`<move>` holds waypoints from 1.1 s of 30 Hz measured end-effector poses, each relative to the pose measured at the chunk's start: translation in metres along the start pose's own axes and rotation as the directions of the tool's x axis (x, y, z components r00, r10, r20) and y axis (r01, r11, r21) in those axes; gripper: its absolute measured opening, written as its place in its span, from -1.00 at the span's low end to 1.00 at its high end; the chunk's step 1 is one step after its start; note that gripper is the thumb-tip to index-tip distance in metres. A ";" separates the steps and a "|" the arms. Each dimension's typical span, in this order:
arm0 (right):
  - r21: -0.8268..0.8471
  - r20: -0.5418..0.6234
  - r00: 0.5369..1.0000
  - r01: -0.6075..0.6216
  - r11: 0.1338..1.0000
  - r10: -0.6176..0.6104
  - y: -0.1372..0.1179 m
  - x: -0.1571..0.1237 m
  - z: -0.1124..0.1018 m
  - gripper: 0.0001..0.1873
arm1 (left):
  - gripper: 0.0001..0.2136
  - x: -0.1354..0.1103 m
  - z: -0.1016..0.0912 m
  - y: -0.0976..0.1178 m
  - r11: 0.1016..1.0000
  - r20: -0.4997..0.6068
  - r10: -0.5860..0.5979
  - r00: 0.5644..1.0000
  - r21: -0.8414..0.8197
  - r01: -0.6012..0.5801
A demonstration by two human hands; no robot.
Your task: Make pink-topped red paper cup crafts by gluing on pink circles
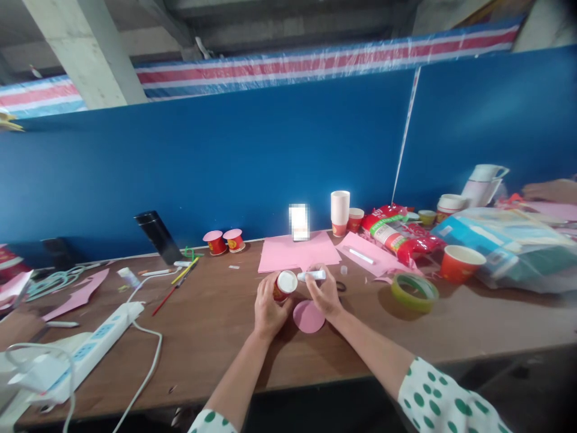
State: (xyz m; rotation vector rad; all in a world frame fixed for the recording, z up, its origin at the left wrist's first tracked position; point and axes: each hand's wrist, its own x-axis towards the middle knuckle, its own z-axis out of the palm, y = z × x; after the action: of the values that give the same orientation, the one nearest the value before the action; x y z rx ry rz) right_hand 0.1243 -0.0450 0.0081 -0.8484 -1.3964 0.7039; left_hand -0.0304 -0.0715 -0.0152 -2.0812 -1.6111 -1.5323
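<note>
My left hand (269,308) is wrapped round a red paper cup (285,285), whose pale round end faces up. In my right hand (325,293) is a small white glue tube (314,275), its tip at the right edge of the cup's end. A pink paper disc (309,317) lies flat on the table just below, between my wrists. Beside my right hand, a dark scissor handle (341,287) shows in part. Behind my hands lie pink paper sheets (282,254).
Two red cups with pink discs (215,242) stand near the blue partition (225,156). A stack of white cups (339,210), a roll of yellow tape (415,293) and a red package (396,234) are on the right. A white power strip (90,349) with trailing cords lies left.
</note>
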 end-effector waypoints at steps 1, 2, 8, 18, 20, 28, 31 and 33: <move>0.006 -0.003 1.000 -0.002 1.000 0.002 0.001 0.000 0.000 -0.88 | -0.49 0.000 0.000 0.000 1.000 0.006 -0.013 1.000 -0.016 0.013; 0.011 -0.005 1.000 -0.003 1.000 0.003 0.002 0.000 0.000 -0.88 | -0.49 0.000 0.000 0.001 0.999 0.007 -0.025 1.000 -0.031 0.025; 0.032 0.017 1.000 -0.004 0.999 0.004 0.008 -0.001 0.001 -0.88 | -0.51 0.001 0.001 0.002 0.996 0.027 -0.057 0.998 -0.065 0.059; 0.065 -0.016 0.999 -0.028 0.997 0.029 0.005 0.002 0.001 -0.86 | -0.48 -0.001 0.001 -0.003 0.976 0.158 -0.110 0.981 -0.172 0.137; 0.085 -0.011 0.999 -0.052 0.995 0.053 0.006 0.003 0.001 -0.85 | -0.45 -0.003 0.002 -0.005 0.964 0.198 -0.122 0.973 -0.209 0.164; 0.127 0.002 0.996 -0.085 0.988 0.086 0.008 0.003 0.003 -0.83 | -0.46 -0.004 0.005 -0.006 0.918 0.251 -0.162 0.954 -0.317 0.239; 0.139 0.009 0.996 -0.093 0.986 0.092 0.003 0.004 0.003 -0.81 | -0.47 -0.003 0.004 -0.005 0.914 0.254 -0.170 0.952 -0.321 0.249; 0.153 0.011 0.996 -0.094 0.984 0.094 -0.001 0.005 0.003 -0.82 | -0.47 -0.004 0.004 -0.005 0.913 0.263 -0.170 0.950 -0.321 0.252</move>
State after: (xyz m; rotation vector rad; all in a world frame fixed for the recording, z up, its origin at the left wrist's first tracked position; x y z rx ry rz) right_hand 0.1217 -0.0410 0.0114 -0.7955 -1.2941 0.8740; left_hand -0.0319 -0.0695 -0.0220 -2.4125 -1.8079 -1.8261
